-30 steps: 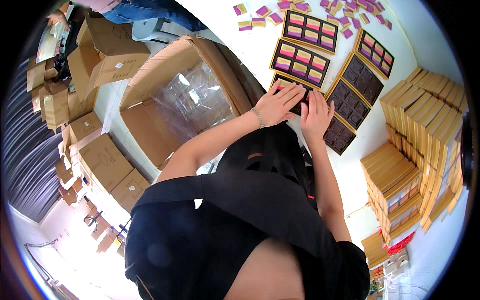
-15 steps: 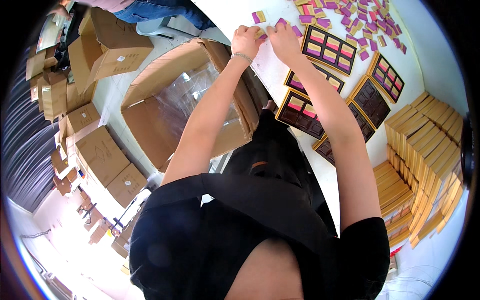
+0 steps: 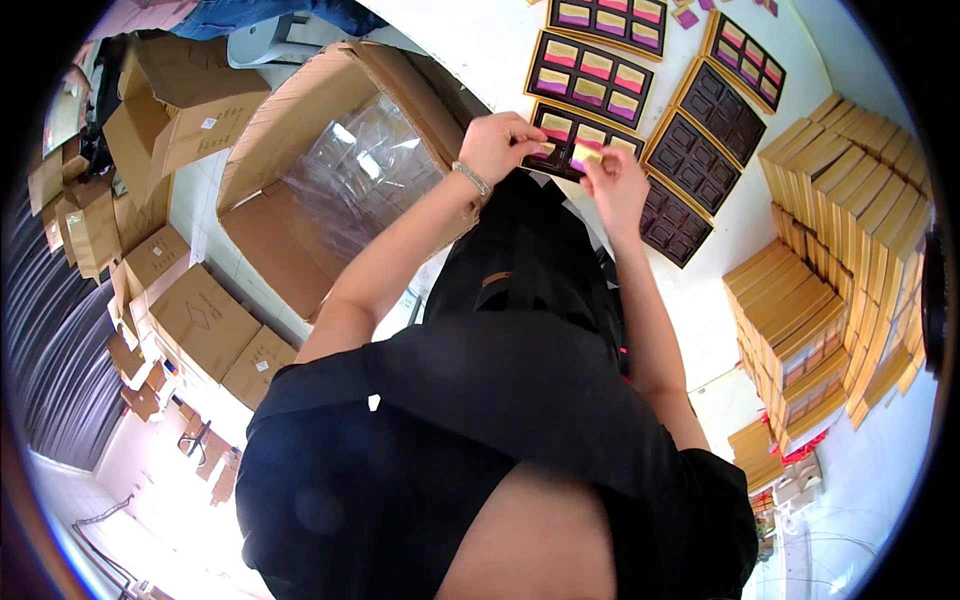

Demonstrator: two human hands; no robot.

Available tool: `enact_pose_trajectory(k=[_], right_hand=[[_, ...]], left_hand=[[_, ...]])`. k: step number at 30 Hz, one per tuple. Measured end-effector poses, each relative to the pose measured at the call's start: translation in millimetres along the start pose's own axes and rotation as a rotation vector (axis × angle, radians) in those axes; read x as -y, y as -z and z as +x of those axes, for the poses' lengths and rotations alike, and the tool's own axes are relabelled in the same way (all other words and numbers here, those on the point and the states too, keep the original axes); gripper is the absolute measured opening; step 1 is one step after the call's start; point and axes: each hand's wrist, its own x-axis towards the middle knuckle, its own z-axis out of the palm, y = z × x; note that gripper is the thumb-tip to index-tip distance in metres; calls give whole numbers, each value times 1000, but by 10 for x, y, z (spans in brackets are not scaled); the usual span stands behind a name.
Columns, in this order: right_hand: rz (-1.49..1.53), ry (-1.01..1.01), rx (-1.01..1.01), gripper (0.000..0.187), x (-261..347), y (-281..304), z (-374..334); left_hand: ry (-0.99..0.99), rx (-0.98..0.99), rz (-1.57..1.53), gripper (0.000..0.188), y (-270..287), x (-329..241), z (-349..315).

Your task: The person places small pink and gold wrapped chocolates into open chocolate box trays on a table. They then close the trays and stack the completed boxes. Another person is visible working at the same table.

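Note:
Both my hands are over a dark brown tray (image 3: 562,161) with gold edging and several compartments. My left hand (image 3: 490,146) pinches a small gold-and-purple rectangular piece (image 3: 543,150) at the tray's left end, partly hidden by the fingers. In my right hand (image 3: 617,190), thumb and fingers close on another small piece (image 3: 587,153), gold with pink and purple, held over the tray's middle. Similar pieces (image 3: 591,134) sit in the far row of this tray. Just beyond lies a filled tray (image 3: 590,77) with gold-and-pink and gold-and-purple pieces.
Another filled tray (image 3: 745,58) lies far right; bare dark trays (image 3: 692,160) lie nearer. Loose pieces (image 3: 686,17) scatter at the far edge. Stacked gold-edged trays (image 3: 850,250) stand right. An open carton (image 3: 270,225) with clear plastic stands left, brown boxes (image 3: 205,320) beyond. Part of a person (image 3: 285,12) shows top left.
My hands have come back from the loose pieces at the far side to the near, partly filled tray, each with a small piece. The view has shifted too.

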Motion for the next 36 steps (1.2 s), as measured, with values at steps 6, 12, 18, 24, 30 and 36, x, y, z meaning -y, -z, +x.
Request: enact_pose_trajectory(k=[6, 12, 18, 24, 30, 36], right_hand=[[-577, 329, -147, 30, -143, -25, -211], [-997, 765, 29, 57, -307, -25, -447], [-1061, 732, 61, 67, -527, -66, -366], [-1082, 685, 99, 65, -464, -11, -331], [-964, 793, 73, 64, -323, 52, -337], [-325, 566, -143, 47, -76, 92, -321]], left_hand=[[-384, -292, 486, 25, -382, 118, -201], [-579, -72, 840, 52, -498, 231, -477], [-609, -22, 936, 58, -494, 399, -408], [-534, -232, 1274, 44, 255, 432, 426], [-337, -727, 854, 57, 1299, 808, 1916], [-328, -443, 612, 62, 750, 126, 1335]])
